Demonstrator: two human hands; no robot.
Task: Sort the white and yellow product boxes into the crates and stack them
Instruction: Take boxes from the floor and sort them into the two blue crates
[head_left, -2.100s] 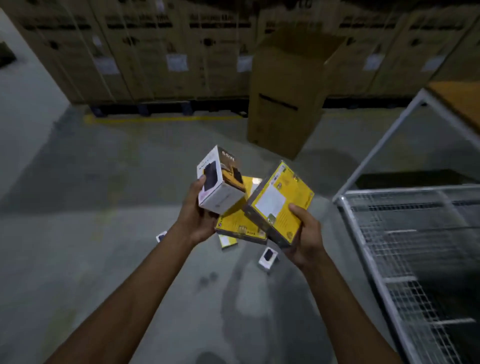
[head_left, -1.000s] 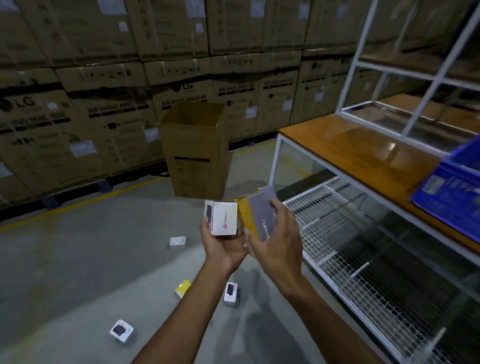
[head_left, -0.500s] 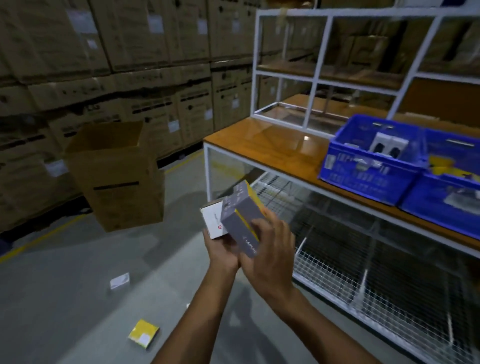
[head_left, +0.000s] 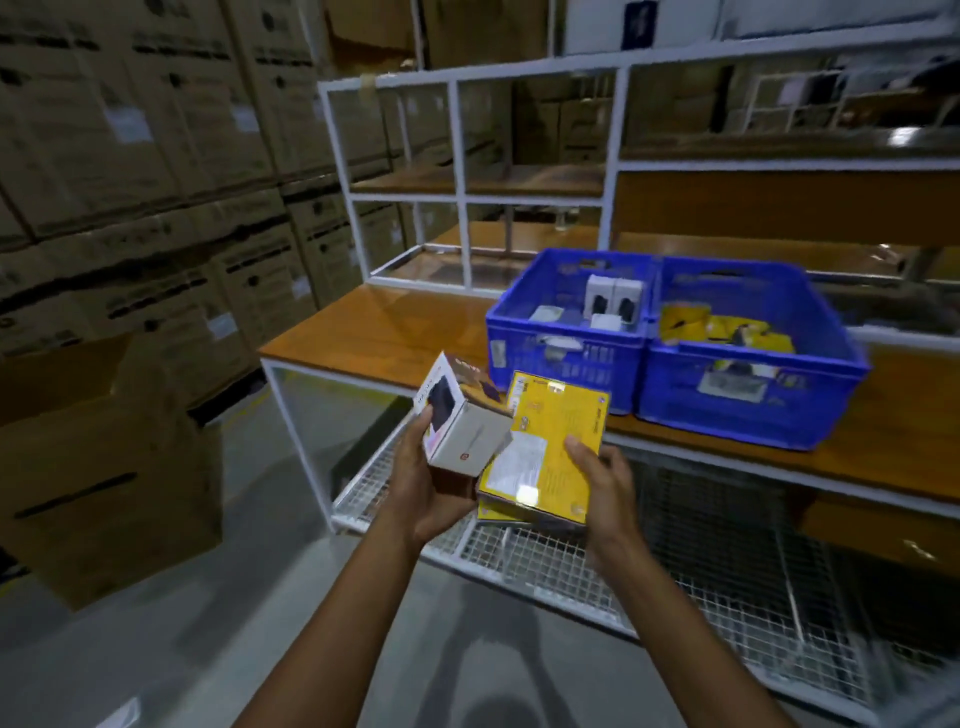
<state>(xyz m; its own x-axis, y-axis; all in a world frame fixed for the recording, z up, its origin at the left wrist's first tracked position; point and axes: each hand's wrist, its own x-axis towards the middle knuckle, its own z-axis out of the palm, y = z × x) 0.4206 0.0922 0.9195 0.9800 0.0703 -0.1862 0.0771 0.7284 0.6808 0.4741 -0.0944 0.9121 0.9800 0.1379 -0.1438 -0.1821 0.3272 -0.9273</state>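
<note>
left hand (head_left: 415, 493): gripping a white box (head_left: 462, 434), tilted
right hand (head_left: 605, 486): thumb on top, holding the yellow boxes (head_left: 545, 452), looks like two stacked
crates: left crate (head_left: 566, 358) has white boxes, right crate (head_left: 748, 410) yellow ones, both sitting on the wooden table (head_left: 379, 327)

Forearms extended, left hand (head_left: 422, 496) grips white box (head_left: 470, 439), right hand (head_left: 608, 493) grips yellow box (head_left: 553, 441).

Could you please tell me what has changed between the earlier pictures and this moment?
The person turned from the floor to the wooden-topped bench; the two blue plastic crates now sit just ahead. The right hand tilted its flat yellow cardboard boxes face up. Nothing was taken or let go: the left hand still holds the white cardboard box, the right the yellow ones.
</note>
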